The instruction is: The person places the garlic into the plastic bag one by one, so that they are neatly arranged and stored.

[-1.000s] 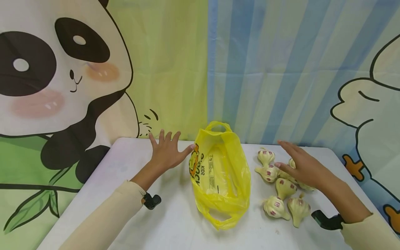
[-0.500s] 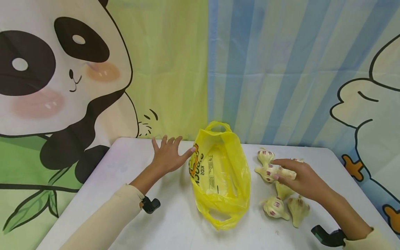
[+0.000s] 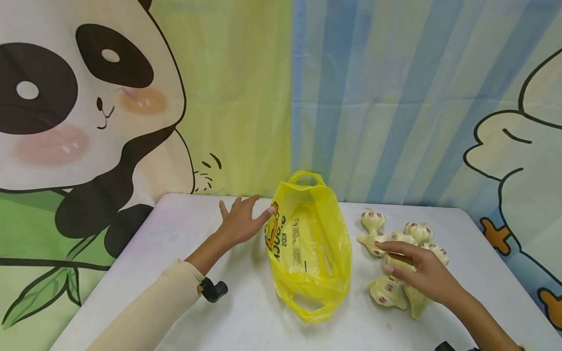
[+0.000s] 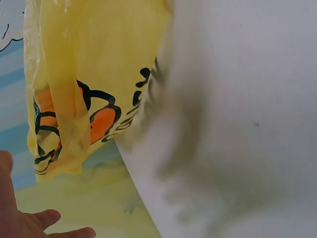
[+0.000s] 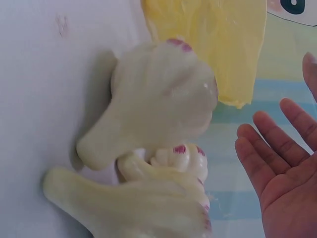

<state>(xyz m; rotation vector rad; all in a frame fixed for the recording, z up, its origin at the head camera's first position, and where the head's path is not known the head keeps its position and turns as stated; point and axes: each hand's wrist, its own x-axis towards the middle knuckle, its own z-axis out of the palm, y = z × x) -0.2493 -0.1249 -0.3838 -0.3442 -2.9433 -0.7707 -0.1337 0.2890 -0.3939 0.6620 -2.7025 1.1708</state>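
Observation:
A yellow plastic bag (image 3: 340, 234) stands with its mouth open on the table, handles at top and bottom. My left hand (image 3: 241, 224) is at its left side, fingers spread, thumb tip at the printed edge; in the left wrist view that hand (image 4: 25, 223) shows beside the bag wall (image 4: 114, 44). Several white garlic bulbs (image 3: 386, 292) with purple-red marks lie to the right of the bag. Over them hovers my right hand (image 3: 426, 270), thumb and fingers apart about one bulb. In the right wrist view its fingers (image 5: 280, 141) are loosely extended, apart from the nearest bulb (image 5: 163, 94).
The white table (image 3: 351, 331) ends at a back edge against a hanging cloth (image 3: 360, 97) with a panda print and blue stripes. Small dark wrist cameras (image 3: 213, 289) sit on the wrists. One garlic bulb (image 3: 373, 220) lies near the back.
My right hand has come down and left over the bulbs, then shifted toward the front, uncovering the rear bulbs. The left hand's fingers have lowered slightly, its thumb staying at the bag.

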